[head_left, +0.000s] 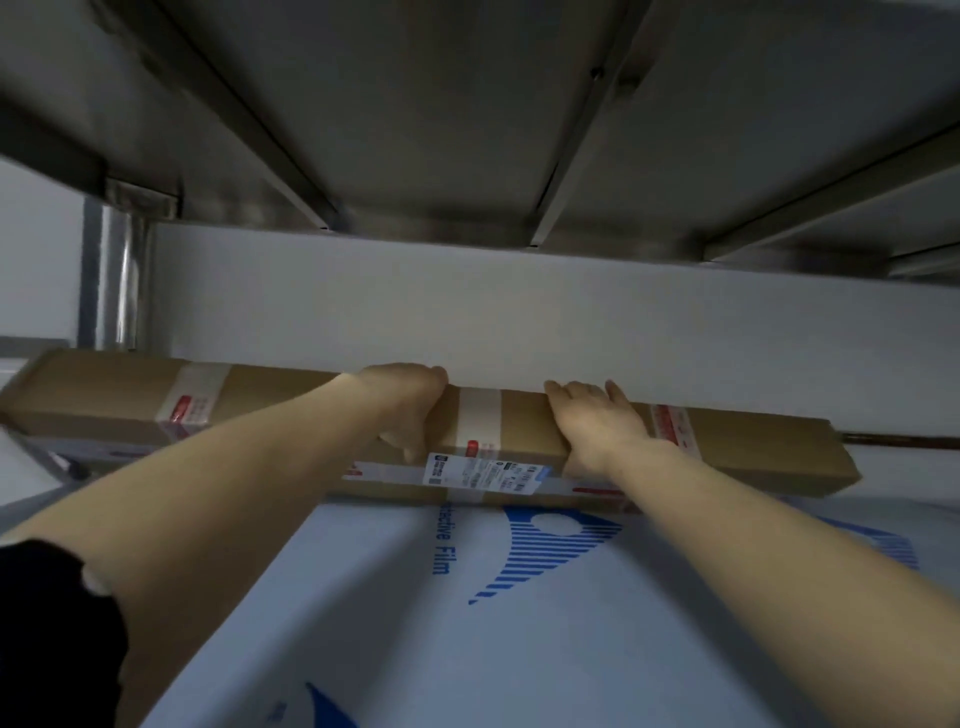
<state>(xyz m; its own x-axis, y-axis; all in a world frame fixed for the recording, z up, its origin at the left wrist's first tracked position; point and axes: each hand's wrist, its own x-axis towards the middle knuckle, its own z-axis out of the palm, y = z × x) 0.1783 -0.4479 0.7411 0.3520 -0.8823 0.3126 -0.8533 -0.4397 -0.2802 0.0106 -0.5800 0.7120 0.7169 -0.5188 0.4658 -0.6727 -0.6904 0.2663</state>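
Note:
A long, narrow cardboard box (753, 441) lies across the back of a shelf, sealed with strips of tape and carrying a white shipping label on its front side. My left hand (410, 400) grips the box near its middle, fingers curled over the top far edge and thumb down the front. My right hand (597, 421) lies on the box's top a little to the right, fingers stretched toward the wall, thumb hooked down the front face.
The shelf surface (519, 649) is covered in white protective film with blue print. A white wall (519, 312) stands right behind the box. A metal shelf underside (441, 104) with ribs hangs close overhead, and a steel post (122, 275) stands at the left.

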